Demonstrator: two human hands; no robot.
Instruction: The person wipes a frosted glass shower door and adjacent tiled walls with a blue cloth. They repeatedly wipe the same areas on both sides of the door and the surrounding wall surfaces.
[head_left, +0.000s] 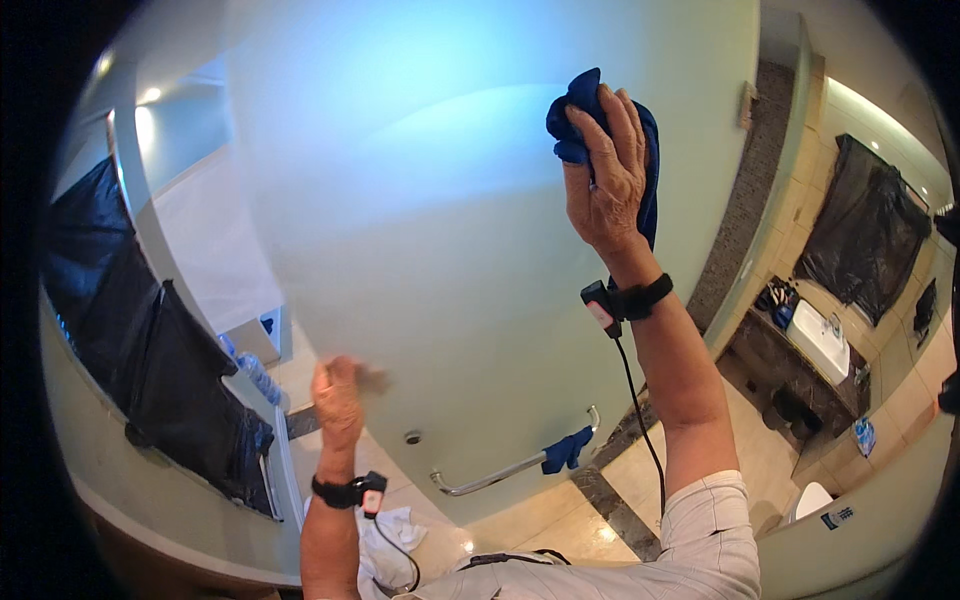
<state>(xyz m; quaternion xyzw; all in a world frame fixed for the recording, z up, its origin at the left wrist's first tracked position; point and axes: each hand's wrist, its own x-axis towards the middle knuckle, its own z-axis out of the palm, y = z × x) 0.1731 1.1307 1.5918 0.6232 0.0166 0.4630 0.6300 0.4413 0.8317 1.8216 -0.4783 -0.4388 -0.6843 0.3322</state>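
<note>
Before me stands a large frosted glass panel (450, 285), with a bright bluish glare across its upper part. High on its right side, my right hand (607, 172) presses a bunched dark blue cloth (581, 112) to the surface, and part of the cloth hangs behind the wrist. My left hand (337, 397) is lower, at the panel's left edge. Its fingers are blurred, so whether they grip that edge is unclear. A metal bar handle (499, 480) crosses the panel's lower part with a second blue cloth (566, 450) draped over it. Left of the bar sits a round metal fitting (412, 437).
Black plastic sheeting (180, 375) covers something along the left wall. Plastic bottles (259, 379) stand near my left hand. White fabric (394, 536) lies low by my left forearm. At right are a washbasin (817, 341) on a dark counter and more black sheeting (862, 229). Cables hang from both wristbands.
</note>
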